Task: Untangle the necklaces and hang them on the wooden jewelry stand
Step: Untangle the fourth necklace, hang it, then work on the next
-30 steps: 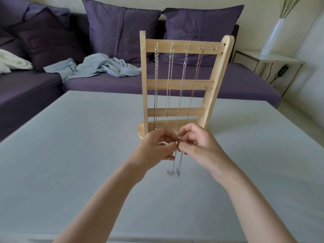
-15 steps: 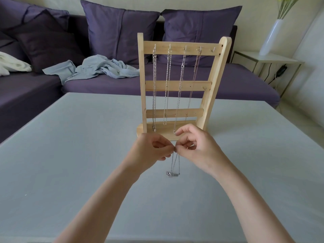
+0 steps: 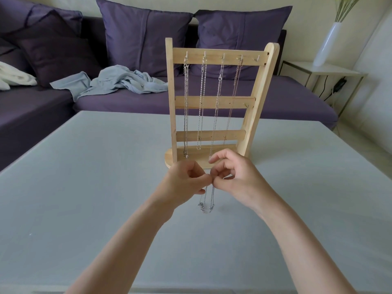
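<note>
L hand [image 3: 184, 183]: fingers curled, thumb + forefinger tip pinching a thin silver chain [image 3: 206, 200]; knuckles up, forearm coming in from lower left
R hand [image 3: 235, 177]: fingers curled, pinching same chain right beside L pinch; the two pinches touch at centre; forefinger lifted a bit above the rest
Held chain: hangs doubled below the hands, short loop w/ clasp ends at bottom, just over table surface; can't tell if tips touch table
Stand [image 3: 214, 102]: light wood, upright, just beyond the hands, base partly hidden behind knuckles; 3 crossbars, hooks along top bar
Hung necklaces [image 3: 202, 98]: 4 chains on top-bar hooks, hanging straight, side by side, apart from each other; lower ends reach base area just above/behind hands
Free hook [image 3: 257, 58]: rightmost on top bar, bare; another small hook at R end of mid bar
Table [image 3: 84, 177]: pale grey, under both hands and the stand
Beyond stand: purple sofa [image 3: 118, 102] w/ cushions, crumpled light-blue cloth [image 3: 118, 81] on seat, far L of hands
Far R: white vase [image 3: 327, 43] on small side table [image 3: 331, 71]
</note>
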